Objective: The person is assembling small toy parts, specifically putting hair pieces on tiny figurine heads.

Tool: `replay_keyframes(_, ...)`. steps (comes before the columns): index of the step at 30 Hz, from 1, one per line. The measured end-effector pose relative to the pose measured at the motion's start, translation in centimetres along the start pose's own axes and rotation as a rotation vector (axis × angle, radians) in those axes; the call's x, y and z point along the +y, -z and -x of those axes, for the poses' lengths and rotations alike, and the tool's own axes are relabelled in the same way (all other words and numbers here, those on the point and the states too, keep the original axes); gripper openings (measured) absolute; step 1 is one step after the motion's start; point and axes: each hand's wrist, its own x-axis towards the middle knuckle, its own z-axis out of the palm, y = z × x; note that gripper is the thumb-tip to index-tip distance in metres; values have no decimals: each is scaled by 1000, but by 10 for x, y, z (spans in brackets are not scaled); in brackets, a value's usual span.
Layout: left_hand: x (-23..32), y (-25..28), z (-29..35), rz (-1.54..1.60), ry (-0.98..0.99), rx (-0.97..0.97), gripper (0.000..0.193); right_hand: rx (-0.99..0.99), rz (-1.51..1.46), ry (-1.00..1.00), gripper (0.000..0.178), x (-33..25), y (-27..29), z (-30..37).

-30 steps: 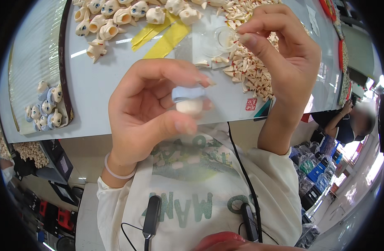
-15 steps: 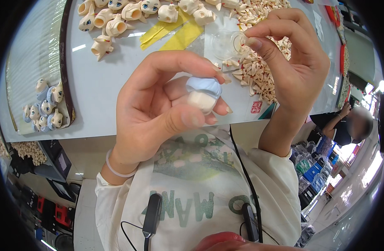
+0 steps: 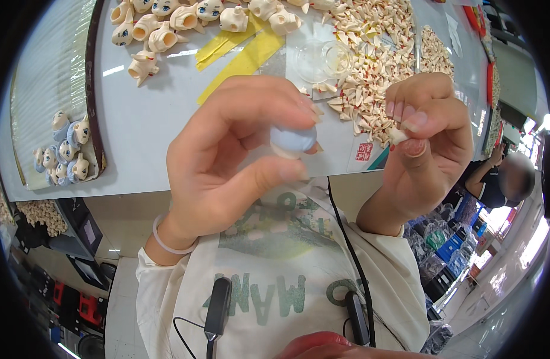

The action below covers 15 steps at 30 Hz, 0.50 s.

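head view: left hand, loosely curled, pinches a blue-and-cream piece over the near edge of the table; right hand, tightly pinched, grips a small pale spike. steady left, light right pinch should serve best. loose spikes heap toward the far right corner.

On the table, a tray lies far left, assembled doll heads in its near right corner. Right of it, along the back, come loose doll heads, tape strips, a round dish and a pile of pointed pieces. Before the strips, a doll-head piece sits in the left hand; the right hand is at the pile's near right.
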Motion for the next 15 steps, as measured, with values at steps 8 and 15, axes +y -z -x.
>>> replay_keyframes(8,1,4,-4,-126,-117,-117,31,39,-435,-91,14,7,6,8)
replay_keyframes(15,1,4,1,-25,-111,-59,38,21,-624,-182,14,8,4,18)
